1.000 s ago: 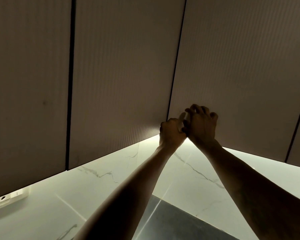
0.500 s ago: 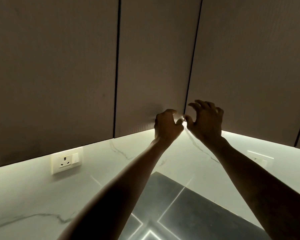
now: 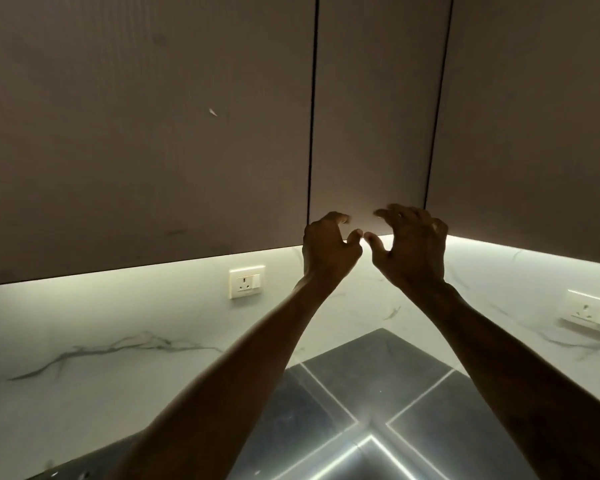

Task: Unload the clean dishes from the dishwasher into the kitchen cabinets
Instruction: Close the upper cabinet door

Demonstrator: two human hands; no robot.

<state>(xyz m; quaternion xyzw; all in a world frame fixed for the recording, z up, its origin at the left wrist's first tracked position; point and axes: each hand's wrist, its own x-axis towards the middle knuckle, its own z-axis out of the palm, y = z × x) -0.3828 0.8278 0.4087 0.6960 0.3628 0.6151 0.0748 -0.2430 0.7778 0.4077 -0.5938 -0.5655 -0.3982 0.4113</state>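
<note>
Closed brown wall cabinet doors fill the top of the head view; the middle door (image 3: 374,109) is narrow, with a wider door (image 3: 146,133) to its left. My left hand (image 3: 326,251) and my right hand (image 3: 413,247) are raised side by side just below the middle door's bottom edge. Both hands have curled, spread fingers and hold nothing. Their thumbs nearly touch. No dish is in view, and the dishwasher is out of sight.
A white marble backsplash (image 3: 118,334), lit from under the cabinets, carries one wall socket (image 3: 246,281) at left and another (image 3: 589,310) at right. A dark glossy countertop (image 3: 371,368) with bright reflected light strips lies below my forearms. A third cabinet door (image 3: 541,116) is at right.
My hands have parted and come a little away from the cabinet's bottom edge, fingers uncurling. The view has tilted down and shifted, bringing the sockets and more countertop into sight.
</note>
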